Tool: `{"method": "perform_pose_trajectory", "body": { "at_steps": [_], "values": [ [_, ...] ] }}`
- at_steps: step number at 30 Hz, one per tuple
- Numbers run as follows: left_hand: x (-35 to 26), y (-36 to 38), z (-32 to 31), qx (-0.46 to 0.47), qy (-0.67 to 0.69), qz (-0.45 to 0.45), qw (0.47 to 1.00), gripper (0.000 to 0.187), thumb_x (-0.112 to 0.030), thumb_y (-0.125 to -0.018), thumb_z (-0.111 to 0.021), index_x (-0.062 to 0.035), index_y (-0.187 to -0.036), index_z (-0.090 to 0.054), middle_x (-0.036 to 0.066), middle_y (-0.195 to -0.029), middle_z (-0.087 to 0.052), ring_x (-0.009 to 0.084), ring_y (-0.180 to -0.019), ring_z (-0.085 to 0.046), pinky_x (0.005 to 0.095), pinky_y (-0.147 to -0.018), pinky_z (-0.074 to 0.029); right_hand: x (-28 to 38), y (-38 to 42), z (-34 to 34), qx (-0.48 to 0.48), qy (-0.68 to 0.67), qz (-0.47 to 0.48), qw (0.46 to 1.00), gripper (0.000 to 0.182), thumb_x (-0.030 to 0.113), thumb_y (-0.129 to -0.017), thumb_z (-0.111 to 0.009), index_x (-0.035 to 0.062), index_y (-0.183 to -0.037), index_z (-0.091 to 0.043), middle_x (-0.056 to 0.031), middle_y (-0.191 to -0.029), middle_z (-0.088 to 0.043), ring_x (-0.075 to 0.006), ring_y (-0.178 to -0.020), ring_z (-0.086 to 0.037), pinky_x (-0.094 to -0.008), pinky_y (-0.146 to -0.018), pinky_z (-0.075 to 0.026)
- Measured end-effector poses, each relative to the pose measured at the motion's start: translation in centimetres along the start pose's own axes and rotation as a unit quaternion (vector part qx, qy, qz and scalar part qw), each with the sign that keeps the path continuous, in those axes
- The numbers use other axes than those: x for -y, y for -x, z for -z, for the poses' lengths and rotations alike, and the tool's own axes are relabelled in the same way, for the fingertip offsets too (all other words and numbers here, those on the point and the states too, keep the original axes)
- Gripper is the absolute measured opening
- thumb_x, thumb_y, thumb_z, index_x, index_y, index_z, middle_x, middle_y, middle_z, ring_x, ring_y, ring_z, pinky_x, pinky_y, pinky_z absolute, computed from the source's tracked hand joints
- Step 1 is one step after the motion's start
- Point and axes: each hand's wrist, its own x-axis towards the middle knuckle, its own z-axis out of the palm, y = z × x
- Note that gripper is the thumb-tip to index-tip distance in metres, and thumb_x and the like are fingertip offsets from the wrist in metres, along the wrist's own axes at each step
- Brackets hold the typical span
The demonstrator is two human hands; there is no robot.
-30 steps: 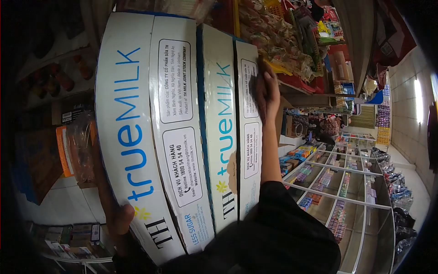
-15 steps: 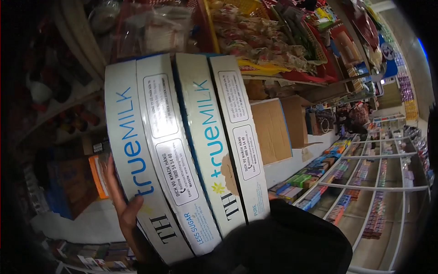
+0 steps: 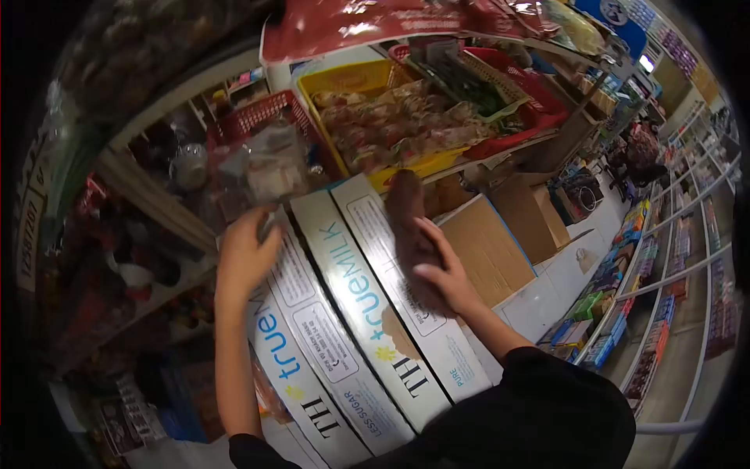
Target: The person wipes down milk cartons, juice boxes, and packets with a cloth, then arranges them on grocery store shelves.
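Two long white milk cartons (image 3: 367,305) stand side by side in front of my body, marked "TH true MILK", the left one "LESS SUGAR" and the right one "PURE". A torn patch shows bare cardboard on the right carton's face. My left hand (image 3: 251,254) is bent over the far left end of the left carton, fingertips curled at its edge. Above the right carton, my right hand (image 3: 444,270) has thumb and fingers closed on a dark brown, cloth-like piece (image 3: 408,219), blurred, that lies along the carton's right face.
Beyond the cartons, a yellow basket (image 3: 363,78) of bagged goods and a red basket (image 3: 539,109) sit on a shelf. Open cardboard boxes (image 3: 488,250) stand to the right on the floor. Goods-filled shelves (image 3: 656,305) line the right side.
My left hand has gone from the left carton's side to its far end. My right hand has come into view with the brown piece. The cartons sit lower in view.
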Motion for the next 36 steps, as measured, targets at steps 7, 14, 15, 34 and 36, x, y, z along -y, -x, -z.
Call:
{"method": "perform_pose_trajectory", "body": {
  "at_steps": [7,14,15,34,36],
  "values": [
    [6.6,-2.5,-4.5,-0.135,-0.094,-0.11,0.98,0.027,-0.021,-0.081,-0.054,0.0007,-0.096,-0.058,0.017,-0.088,-0.06,0.0368,-0.085,-0.055,0.0397,-0.084,-0.038,0.5,-5.9,-4.1,0.163,0.438,0.277,0.84,0.049,0.028,-0.073,-0.06,0.0038,-0.115,-0.05,-0.015,-0.122,-0.048,-0.0309,-0.112,-0.047,-0.0371,-0.091,-0.041],
    [5.4,-2.0,-3.7,-0.04,-0.09,0.02,0.995,0.039,-0.035,-0.083,-0.045,-0.0034,-0.099,-0.061,0.02,-0.095,-0.061,0.0383,-0.091,-0.055,0.0437,-0.083,-0.04,-2.7,-12.3,-6.7,0.137,0.471,0.319,0.811,0.055,0.043,-0.079,-0.053,0.0042,-0.117,-0.05,-0.0152,-0.121,-0.048,-0.0302,-0.111,-0.047,-0.0376,-0.09,-0.041],
    [5.5,-2.0,-3.7,-0.047,-0.089,0.015,0.995,0.038,-0.034,-0.083,-0.046,-0.0029,-0.099,-0.061,0.02,-0.094,-0.061,0.0387,-0.09,-0.055,0.0436,-0.081,-0.041,-2.8,-12.8,-6.8,0.142,0.475,0.306,0.813,0.056,0.045,-0.079,-0.053,0.0039,-0.116,-0.051,-0.0151,-0.12,-0.049,-0.0301,-0.11,-0.048,-0.0373,-0.09,-0.041],
    [7.2,-2.4,-4.1,-0.094,-0.076,0.074,0.99,0.062,-0.049,-0.091,-0.021,-0.0032,-0.126,-0.044,0.019,-0.129,-0.043,0.0338,-0.12,-0.038,0.036,-0.1,-0.027,-3.5,-13.2,-10.3,0.058,0.497,0.336,0.798,0.03,0.036,-0.077,-0.055,0.0072,-0.084,-0.062,-0.0086,-0.095,-0.059,-0.0237,-0.099,-0.053,-0.0382,-0.082,-0.041],
    [7.1,-2.2,-3.6,-0.061,-0.013,0.093,0.994,0.067,-0.053,-0.091,-0.019,-0.0009,-0.126,-0.044,0.019,-0.132,-0.04,0.0324,-0.123,-0.034,0.0347,-0.102,-0.024,-2.1,-9.6,-9.0,0.127,0.414,0.419,0.798,0.028,0.032,-0.077,-0.054,0.0064,-0.086,-0.059,-0.0083,-0.096,-0.056,-0.0258,-0.101,-0.05,-0.0403,-0.085,-0.039]
  ]
}}
